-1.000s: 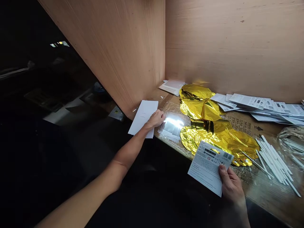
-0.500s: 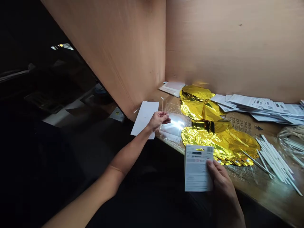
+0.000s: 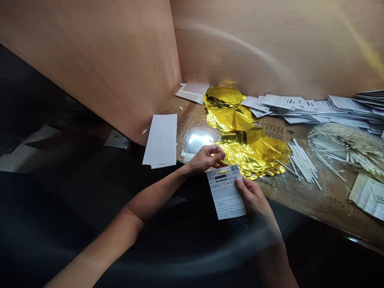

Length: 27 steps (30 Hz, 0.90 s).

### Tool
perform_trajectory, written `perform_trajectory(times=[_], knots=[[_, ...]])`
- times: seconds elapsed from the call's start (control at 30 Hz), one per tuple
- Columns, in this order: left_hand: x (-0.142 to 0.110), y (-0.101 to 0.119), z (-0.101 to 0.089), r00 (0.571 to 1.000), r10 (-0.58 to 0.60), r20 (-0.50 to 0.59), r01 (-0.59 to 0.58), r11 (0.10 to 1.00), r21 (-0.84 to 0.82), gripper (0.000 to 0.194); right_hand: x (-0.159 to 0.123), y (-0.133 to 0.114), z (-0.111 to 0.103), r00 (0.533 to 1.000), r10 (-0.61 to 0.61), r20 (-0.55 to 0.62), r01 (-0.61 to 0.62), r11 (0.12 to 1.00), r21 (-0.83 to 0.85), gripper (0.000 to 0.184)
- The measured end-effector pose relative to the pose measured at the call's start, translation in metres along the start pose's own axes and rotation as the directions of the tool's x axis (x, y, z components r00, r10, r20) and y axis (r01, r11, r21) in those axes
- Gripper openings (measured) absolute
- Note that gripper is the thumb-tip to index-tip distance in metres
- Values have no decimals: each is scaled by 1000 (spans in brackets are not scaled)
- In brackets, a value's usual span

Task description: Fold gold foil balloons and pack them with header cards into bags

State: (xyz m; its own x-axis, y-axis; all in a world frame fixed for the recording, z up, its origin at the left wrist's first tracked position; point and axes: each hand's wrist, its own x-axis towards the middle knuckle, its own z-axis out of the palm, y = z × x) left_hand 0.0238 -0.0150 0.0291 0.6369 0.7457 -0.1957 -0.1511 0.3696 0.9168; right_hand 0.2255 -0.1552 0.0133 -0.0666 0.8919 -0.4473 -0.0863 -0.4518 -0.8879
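My right hand (image 3: 255,196) grips a white printed hang card (image 3: 226,202) by its right edge, thumb on the printed face. The card has a slot near its top, a barcode and small text, and tilts slightly in front of the table edge. Just above its upper left corner is my left hand (image 3: 208,157), fingers curled into a pinch; what they hold, if anything, I cannot make out. Behind both hands lie gold foil balloons (image 3: 255,150), flat and overlapping. A shiny clear plastic sheet or sleeve (image 3: 198,140) is on the table beyond my left hand.
White paper sheets (image 3: 160,138) overhang the table edge at left. White sticks (image 3: 303,162) lie right of the foil, near a clear bag of sticks (image 3: 345,146). Several printed cards (image 3: 300,105) are piled along the back panel (image 3: 270,48). A side panel (image 3: 120,60) stands at left.
My left hand has come from beside the white sheets to the top of the card. The card is now more tilted. The camera view has turned right.
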Motion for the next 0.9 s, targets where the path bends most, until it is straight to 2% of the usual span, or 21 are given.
perform_trajectory(times=[0.1, 0.23, 0.3, 0.37, 0.43, 0.5, 0.57, 0.63, 0.7, 0.8, 0.87, 0.9], knots=[[3, -1, -5, 994, -91, 60, 93, 995, -29, 61, -3, 2, -5, 984, -49, -169, 39, 997, -64, 63], [7, -12, -2, 988, -151, 5, 151, 981, -120, 63, -8, 5, -6, 937, -121, -327, 56, 978, -202, 63], [9, -17, 1, 992, -109, -64, 100, 985, -139, 60, -14, 4, -5, 958, -102, -269, 45, 977, -210, 59], [14, -21, 3, 984, -36, -176, 14, 992, -125, 59, -20, 1, -1, 993, -33, -110, 19, 992, -124, 54], [17, -24, 6, 965, 21, -263, -48, 994, -96, 59, -22, -2, 4, 999, 18, 46, -18, 1000, -14, 49], [19, -25, 10, 963, 33, -266, -56, 995, -79, 59, -20, -2, 8, 991, 37, 131, -43, 998, 42, 49], [17, -24, 13, 980, 10, -200, -24, 997, -70, 58, -14, 1, 8, 986, 39, 165, -47, 998, 46, 51], [13, -21, 14, 993, -52, -106, 45, 997, -64, 57, -7, 7, 4, 993, 25, 115, -29, 999, 32, 54], [8, -18, 12, 992, -125, -35, 122, 990, -75, 57, -3, 12, -3, 1000, 1, -12, -1, 1000, 1, 56], [4, -14, 5, 979, -204, 6, 203, 970, -135, 52, -6, 14, -10, 977, -32, -213, 19, 998, -63, 57], [4, -14, 1, 973, -231, 10, 229, 957, -180, 48, -10, 12, -10, 969, -38, -245, 19, 997, -79, 57], [6, -16, -1, 973, -230, -12, 223, 954, -198, 45, -13, 10, -9, 978, -26, -208, 13, 998, -66, 57]])
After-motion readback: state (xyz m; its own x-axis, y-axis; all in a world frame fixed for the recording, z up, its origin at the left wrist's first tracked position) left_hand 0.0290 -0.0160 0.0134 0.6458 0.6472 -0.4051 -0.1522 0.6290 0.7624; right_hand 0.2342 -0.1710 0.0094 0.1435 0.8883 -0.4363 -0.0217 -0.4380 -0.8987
